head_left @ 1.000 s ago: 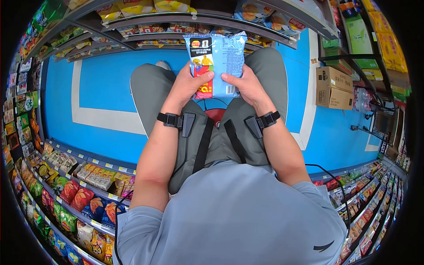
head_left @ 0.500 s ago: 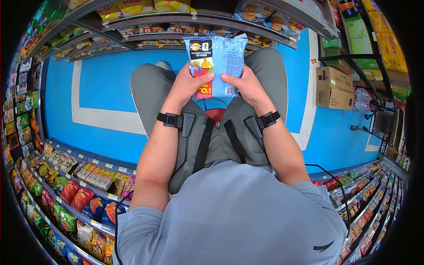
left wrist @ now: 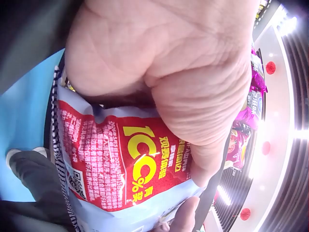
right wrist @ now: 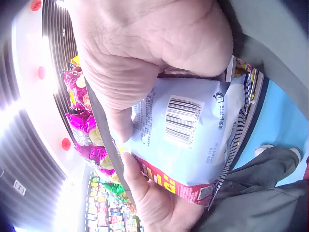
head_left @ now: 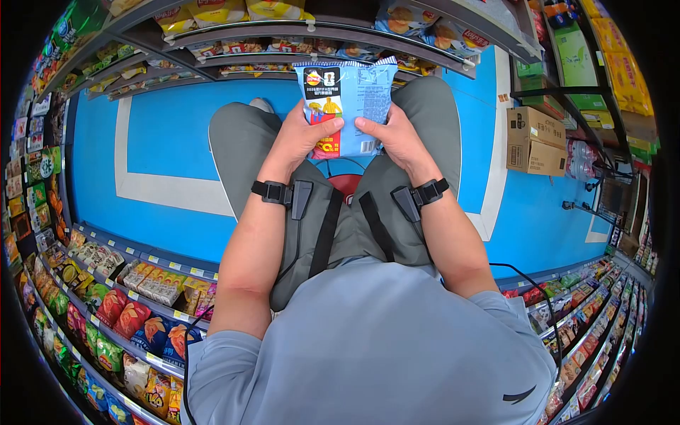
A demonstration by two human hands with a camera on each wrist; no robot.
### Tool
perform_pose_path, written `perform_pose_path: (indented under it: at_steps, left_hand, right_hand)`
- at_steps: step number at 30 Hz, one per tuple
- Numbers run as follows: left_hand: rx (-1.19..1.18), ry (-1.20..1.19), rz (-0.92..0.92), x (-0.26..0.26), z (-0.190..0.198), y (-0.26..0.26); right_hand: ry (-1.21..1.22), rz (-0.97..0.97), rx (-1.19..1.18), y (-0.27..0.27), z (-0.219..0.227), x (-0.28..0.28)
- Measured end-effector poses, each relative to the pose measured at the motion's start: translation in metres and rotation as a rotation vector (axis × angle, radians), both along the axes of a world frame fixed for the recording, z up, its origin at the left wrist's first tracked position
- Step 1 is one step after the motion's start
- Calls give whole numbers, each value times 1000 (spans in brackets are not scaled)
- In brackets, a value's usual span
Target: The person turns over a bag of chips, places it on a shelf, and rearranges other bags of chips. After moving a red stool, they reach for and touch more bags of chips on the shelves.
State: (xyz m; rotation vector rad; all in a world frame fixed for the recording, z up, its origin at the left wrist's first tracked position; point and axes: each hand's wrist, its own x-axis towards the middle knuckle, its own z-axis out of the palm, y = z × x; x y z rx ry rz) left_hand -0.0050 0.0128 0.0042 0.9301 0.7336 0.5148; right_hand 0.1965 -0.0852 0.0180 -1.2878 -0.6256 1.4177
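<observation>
A light-blue bag of potato chips [head_left: 361, 95] is held up between the knees, back side toward the person. My left hand [head_left: 299, 139] grips its left side, thumb on the front and other fingers behind, hidden. On the other side my right hand [head_left: 398, 140] holds it the same way, the two thumbs pointing at each other. The left wrist view shows the bag's red printed panel [left wrist: 125, 159] with yellow lettering below the left palm. A barcode [right wrist: 183, 118] stands out under the right palm in the right wrist view.
Shelves of chip bags [head_left: 216, 10] run close in front of the knees. Behind the person, lower shelves [head_left: 142, 333] carry more snack bags. A cardboard box [head_left: 536, 142] sits on the blue floor [head_left: 170, 149] at right, beside a dark rack.
The bag's top edge has tipped slightly and sits a little lower in the head view. Both hands keep their hold in nearly the same place.
</observation>
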Motion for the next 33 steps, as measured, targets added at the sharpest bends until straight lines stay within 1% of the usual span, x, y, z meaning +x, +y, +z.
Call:
perform_pose_path:
  at_steps: [7, 12, 20, 28, 33]
  left_hand:
    - [-25, -15, -39, -1, -6, 1]
    - [-38, -23, -4, 0, -7, 1]
    - [-32, -34, -25, 0, 2, 1]
    - [-49, -37, -29, -1, 0, 1]
    - [-39, -24, 0, -1, -5, 1]
  right_hand:
    - [0, -6, -6, 0, -4, 2]
    - [1, -15, -3, 0, -6, 1]
    - [0, -9, 10, 0, -1, 0]
    - [-5, -2, 29, 0, -3, 1]
    - [0, -7, 34, 0, -3, 1]
